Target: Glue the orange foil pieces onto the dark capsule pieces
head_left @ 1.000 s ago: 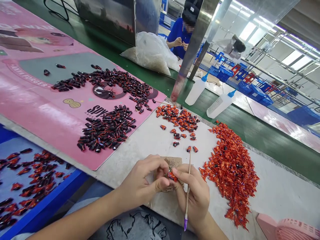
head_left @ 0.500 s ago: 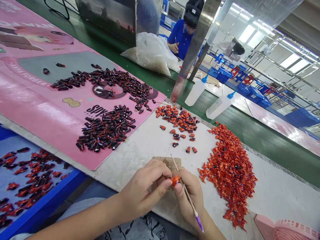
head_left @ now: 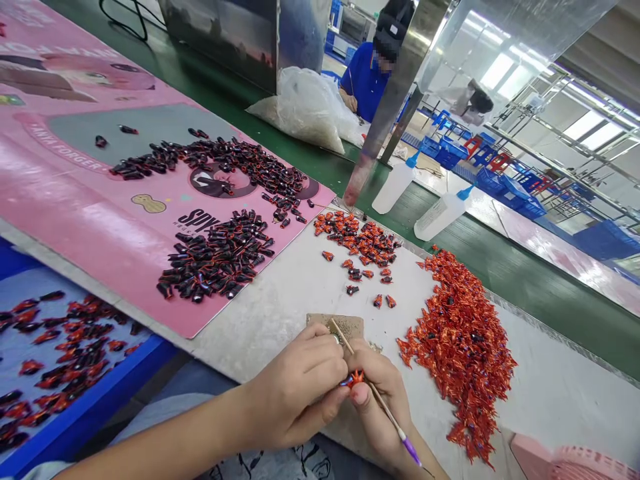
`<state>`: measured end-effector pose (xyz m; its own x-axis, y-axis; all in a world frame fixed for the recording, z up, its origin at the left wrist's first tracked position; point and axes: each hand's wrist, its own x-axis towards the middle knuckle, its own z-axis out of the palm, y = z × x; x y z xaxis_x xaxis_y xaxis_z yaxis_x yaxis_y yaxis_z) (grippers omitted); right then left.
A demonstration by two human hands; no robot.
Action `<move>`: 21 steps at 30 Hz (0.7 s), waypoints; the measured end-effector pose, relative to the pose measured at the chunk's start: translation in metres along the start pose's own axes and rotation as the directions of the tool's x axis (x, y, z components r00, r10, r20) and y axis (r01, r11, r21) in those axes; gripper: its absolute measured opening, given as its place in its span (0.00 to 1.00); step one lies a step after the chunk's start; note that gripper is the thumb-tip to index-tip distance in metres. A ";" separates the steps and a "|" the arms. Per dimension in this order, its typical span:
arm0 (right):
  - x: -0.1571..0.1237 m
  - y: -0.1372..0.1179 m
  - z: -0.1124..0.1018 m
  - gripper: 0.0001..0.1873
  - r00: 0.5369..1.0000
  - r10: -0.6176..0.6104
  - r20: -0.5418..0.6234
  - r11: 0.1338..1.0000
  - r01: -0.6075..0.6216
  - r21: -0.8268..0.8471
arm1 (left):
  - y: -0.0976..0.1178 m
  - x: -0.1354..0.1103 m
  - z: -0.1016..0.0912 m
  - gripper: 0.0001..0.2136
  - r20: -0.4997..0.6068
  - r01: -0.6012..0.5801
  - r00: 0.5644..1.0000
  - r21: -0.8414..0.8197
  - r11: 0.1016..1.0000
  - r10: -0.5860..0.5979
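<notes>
Left hand pinches red piece at table edge.

Bright, even overhead light, glare on the pink mat, wide-angle bending at edges, sharp focus.

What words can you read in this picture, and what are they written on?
"SPY": black letters on the pink poster; dark pieces cover what follows.
"ANYA FORGER": curved pale letters on the same poster, faint.
Small print under "SPY": too small to read.
Large pale letters along the poster's top: too washed out to read.
</notes>
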<state>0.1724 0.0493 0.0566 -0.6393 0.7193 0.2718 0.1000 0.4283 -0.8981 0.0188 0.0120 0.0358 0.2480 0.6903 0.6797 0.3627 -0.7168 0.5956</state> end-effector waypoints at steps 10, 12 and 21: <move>0.000 -0.001 0.000 0.26 0.999 -0.033 0.022 0.999 0.033 0.008 | -0.004 -0.006 0.005 0.08 -0.031 -0.010 0.999 0.005 1.000 0.010; -0.001 0.002 0.001 0.26 0.998 -0.069 -0.005 0.997 0.069 -0.043 | -0.004 -0.005 0.003 0.08 -0.034 0.001 0.999 0.010 1.000 -0.001; -0.003 0.001 -0.010 0.19 0.954 -0.285 -0.093 0.909 0.239 -0.341 | 0.004 -0.002 0.000 0.14 0.004 0.415 0.900 -0.311 0.855 -0.436</move>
<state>0.1824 0.0536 0.0581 -0.5671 0.6151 0.5478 0.1985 0.7476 -0.6338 0.0195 0.0081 0.0368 0.0691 0.9340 0.3506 0.1338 -0.3569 0.9245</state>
